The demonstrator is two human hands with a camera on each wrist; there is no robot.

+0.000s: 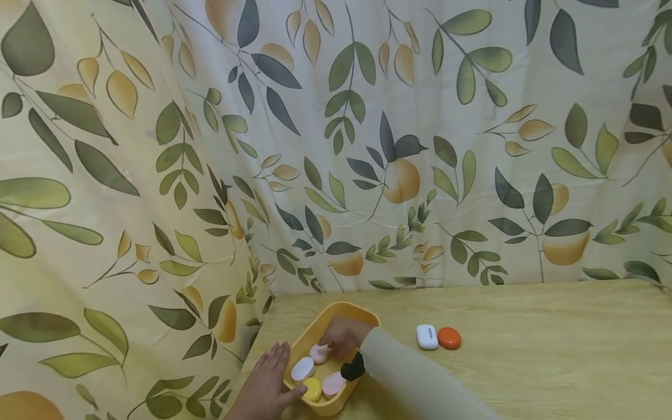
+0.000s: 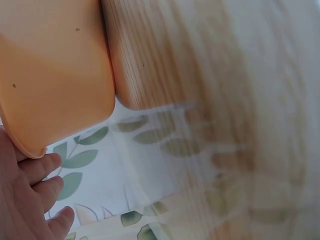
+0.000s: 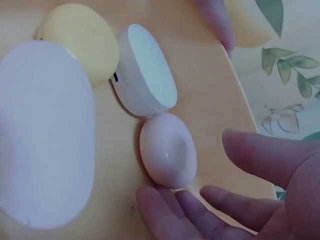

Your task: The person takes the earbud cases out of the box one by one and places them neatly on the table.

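An orange-yellow plastic bin (image 1: 362, 312) stands on the table. My left hand (image 1: 268, 379) lies along its left rim with the fingers straight and the thumb over the edge, near a yellow round case (image 1: 312, 389). My right hand (image 1: 343, 337) reaches inside the bin. In the right wrist view, its fingertips are at the lower end of a small pink rounded case (image 3: 169, 152), while the thumb stands apart from it. A white oval case (image 3: 145, 72) lies against the yellow one (image 3: 82, 42). A larger pale pink oval case (image 3: 45, 135) lies beside them.
On the table (image 1: 535, 344), right of the bin, a white earbud case (image 1: 427, 337) sits next to an orange-red round case (image 1: 449, 338). A black object (image 1: 353, 367) is by my right cuff. A leaf-patterned curtain (image 1: 367, 175) hangs behind and to the left.
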